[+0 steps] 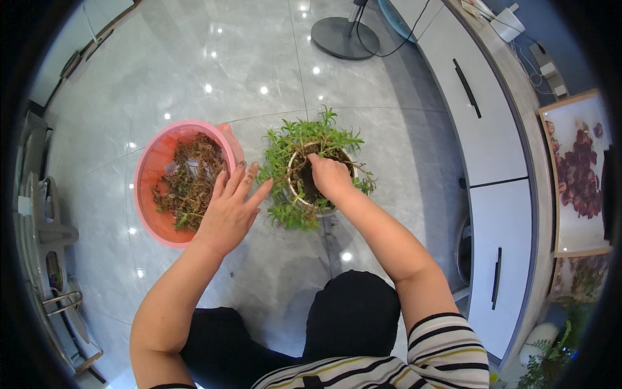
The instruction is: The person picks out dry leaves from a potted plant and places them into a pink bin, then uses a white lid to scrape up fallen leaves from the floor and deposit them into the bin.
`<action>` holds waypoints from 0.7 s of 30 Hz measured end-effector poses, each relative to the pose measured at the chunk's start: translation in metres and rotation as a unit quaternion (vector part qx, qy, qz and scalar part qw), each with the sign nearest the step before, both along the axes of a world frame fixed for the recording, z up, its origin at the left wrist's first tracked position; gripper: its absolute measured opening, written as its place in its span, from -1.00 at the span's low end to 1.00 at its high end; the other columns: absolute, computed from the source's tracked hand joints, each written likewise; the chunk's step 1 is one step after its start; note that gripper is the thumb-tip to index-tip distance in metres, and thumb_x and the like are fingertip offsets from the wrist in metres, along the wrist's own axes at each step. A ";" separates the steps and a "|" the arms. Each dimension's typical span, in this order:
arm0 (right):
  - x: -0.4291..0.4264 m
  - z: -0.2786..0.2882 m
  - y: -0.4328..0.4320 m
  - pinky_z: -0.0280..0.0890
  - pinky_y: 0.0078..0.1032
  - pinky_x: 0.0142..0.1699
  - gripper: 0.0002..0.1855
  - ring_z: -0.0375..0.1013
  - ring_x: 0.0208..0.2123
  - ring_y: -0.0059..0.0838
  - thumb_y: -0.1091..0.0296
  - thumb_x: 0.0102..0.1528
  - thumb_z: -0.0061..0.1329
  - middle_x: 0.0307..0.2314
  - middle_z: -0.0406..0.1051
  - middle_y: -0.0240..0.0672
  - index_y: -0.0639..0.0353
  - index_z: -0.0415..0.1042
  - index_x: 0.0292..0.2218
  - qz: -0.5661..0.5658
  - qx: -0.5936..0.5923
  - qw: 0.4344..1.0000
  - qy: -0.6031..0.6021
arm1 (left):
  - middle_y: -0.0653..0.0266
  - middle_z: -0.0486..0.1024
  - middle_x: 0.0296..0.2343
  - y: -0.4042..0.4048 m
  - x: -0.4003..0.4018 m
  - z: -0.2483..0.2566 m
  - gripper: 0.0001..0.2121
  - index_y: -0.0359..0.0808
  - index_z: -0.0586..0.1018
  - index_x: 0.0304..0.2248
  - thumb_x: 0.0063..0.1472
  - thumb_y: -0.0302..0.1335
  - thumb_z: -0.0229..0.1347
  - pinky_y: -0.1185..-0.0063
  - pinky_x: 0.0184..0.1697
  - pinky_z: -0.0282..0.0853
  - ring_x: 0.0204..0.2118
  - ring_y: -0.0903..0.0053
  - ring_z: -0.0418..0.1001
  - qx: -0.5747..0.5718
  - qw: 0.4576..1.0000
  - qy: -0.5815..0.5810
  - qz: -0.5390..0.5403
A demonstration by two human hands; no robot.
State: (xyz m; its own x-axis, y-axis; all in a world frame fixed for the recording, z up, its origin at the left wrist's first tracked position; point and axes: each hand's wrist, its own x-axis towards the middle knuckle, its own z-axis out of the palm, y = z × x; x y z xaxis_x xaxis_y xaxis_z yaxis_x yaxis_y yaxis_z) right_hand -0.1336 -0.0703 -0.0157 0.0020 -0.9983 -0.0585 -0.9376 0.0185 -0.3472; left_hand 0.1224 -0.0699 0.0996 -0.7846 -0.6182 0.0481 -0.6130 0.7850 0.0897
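Observation:
A white round pot point(292, 182) holds dark soil point(307, 181) and a leafy green plant point(291, 136) whose stems spill over the rim on most sides. My right hand point(330, 176) reaches into the pot, its fingertips at the soil and stems near the far inside wall; whether they pinch anything is hidden. Over the right rim of a pink plastic basin point(146, 214), my left hand point(235, 194) hovers with fingers spread and soil on the fingertips, holding nothing. Dry brown plant clippings point(194, 180) with a few green bits lie in the basin.
Crumbs of soil point(335, 228) dot the grey tiled floor point(233, 102) near the pot. Ahead stands a round dark base on a pole point(345, 38) with a black cable. White drawers point(474, 97) line the right side; stools point(53, 233) stand at far left.

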 end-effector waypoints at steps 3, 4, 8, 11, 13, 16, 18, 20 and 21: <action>-0.007 -0.001 0.011 0.36 -0.20 -0.39 -0.83 0.49 -0.45 -0.11 0.52 0.03 -0.17 -0.51 0.45 -0.15 0.18 0.35 -0.29 0.042 -0.007 0.998 0.042 | 0.05 0.13 0.14 0.000 0.002 -0.003 -0.41 -0.12 0.30 0.09 0.03 -0.47 0.15 0.22 0.24 -0.07 0.23 0.16 0.03 0.025 1.000 0.006 0.017; -0.008 -0.001 0.013 0.36 -0.20 -0.39 -0.83 0.49 -0.45 -0.11 0.52 0.03 -0.17 -0.51 0.45 -0.15 0.18 0.35 -0.29 0.042 -0.006 0.998 0.043 | 0.05 0.13 0.14 0.000 0.002 -0.004 -0.41 -0.12 0.30 0.09 0.03 -0.47 0.15 0.22 0.24 -0.07 0.23 0.16 0.03 0.027 0.999 0.007 0.017; -0.016 -0.004 0.017 0.37 -0.25 -0.41 -0.86 0.48 -0.48 -0.14 0.54 -0.01 -0.15 -0.52 0.40 -0.21 0.15 0.32 -0.34 0.072 -0.079 0.993 0.052 | 0.05 0.13 0.14 -0.001 0.004 -0.006 -0.42 -0.14 0.29 0.10 0.04 -0.49 0.13 0.22 0.25 -0.07 0.23 0.17 0.03 0.009 1.000 -0.004 0.008; -0.018 -0.004 0.013 0.37 -0.25 -0.42 -0.89 0.48 -0.48 -0.14 0.51 0.00 -0.14 -0.54 0.41 -0.21 0.13 0.33 -0.36 0.047 -0.085 0.994 0.048 | 0.05 0.13 0.14 -0.001 0.004 -0.008 -0.42 -0.15 0.29 0.10 0.04 -0.49 0.13 0.23 0.25 -0.08 0.22 0.17 0.03 0.006 1.000 -0.004 0.007; -0.018 -0.004 0.010 0.37 -0.24 -0.43 -0.94 0.48 -0.50 -0.13 0.48 0.02 -0.14 -0.57 0.42 -0.19 0.13 0.33 -0.39 0.048 -0.038 0.995 0.077 | 0.04 0.13 0.14 -0.001 0.005 -0.007 -0.43 -0.15 0.29 0.10 0.04 -0.50 0.12 0.23 0.25 -0.08 0.22 0.17 0.03 0.005 1.000 -0.002 0.009; -0.017 -0.013 0.010 0.37 -0.23 -0.43 -0.83 0.48 -0.51 -0.10 0.44 0.04 -0.12 -0.54 0.46 -0.19 0.08 0.39 -0.26 0.026 -0.041 0.997 0.060 | 0.04 0.12 0.14 -0.001 0.005 -0.005 -0.43 -0.15 0.29 0.10 0.04 -0.50 0.12 0.24 0.25 -0.08 0.23 0.18 0.03 0.006 1.000 0.004 0.010; -0.014 -0.012 0.011 0.38 -0.23 -0.43 -0.78 0.48 -0.51 -0.08 0.43 0.05 -0.11 -0.51 0.47 -0.20 0.06 0.41 -0.21 0.006 -0.067 0.997 0.028 | 0.05 0.12 0.14 -0.001 0.004 -0.005 -0.43 -0.16 0.29 0.10 0.04 -0.50 0.12 0.25 0.26 -0.09 0.23 0.18 0.02 0.009 1.000 0.013 0.005; -0.011 -0.007 0.014 0.37 -0.22 -0.43 -0.68 0.50 -0.51 -0.14 0.49 0.00 -0.13 -0.51 0.47 -0.18 0.11 0.38 -0.15 0.003 -0.045 0.998 0.041 | 0.05 0.12 0.14 -0.001 0.004 -0.006 -0.43 -0.15 0.29 0.10 0.04 -0.50 0.12 0.26 0.26 -0.09 0.23 0.19 0.02 0.011 1.000 0.011 0.007; -0.009 -0.006 0.015 0.37 -0.22 -0.43 -0.68 0.50 -0.51 -0.14 0.49 0.00 -0.13 -0.51 0.47 -0.18 0.11 0.38 -0.15 0.004 -0.046 0.998 0.041 | 0.05 0.12 0.14 -0.001 0.005 -0.006 -0.43 -0.15 0.29 0.10 0.05 -0.50 0.12 0.26 0.26 -0.09 0.23 0.19 0.02 0.010 1.000 0.008 0.007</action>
State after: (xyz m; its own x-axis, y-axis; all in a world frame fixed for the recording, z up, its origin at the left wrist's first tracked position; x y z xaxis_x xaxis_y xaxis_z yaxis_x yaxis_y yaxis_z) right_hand -0.1428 -0.0556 -0.0217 0.0086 -0.9994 0.0324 -0.9632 -0.0169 -0.2684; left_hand 0.1269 -0.0709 0.0938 -0.7746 -0.6306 0.0485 -0.6228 0.7739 0.1146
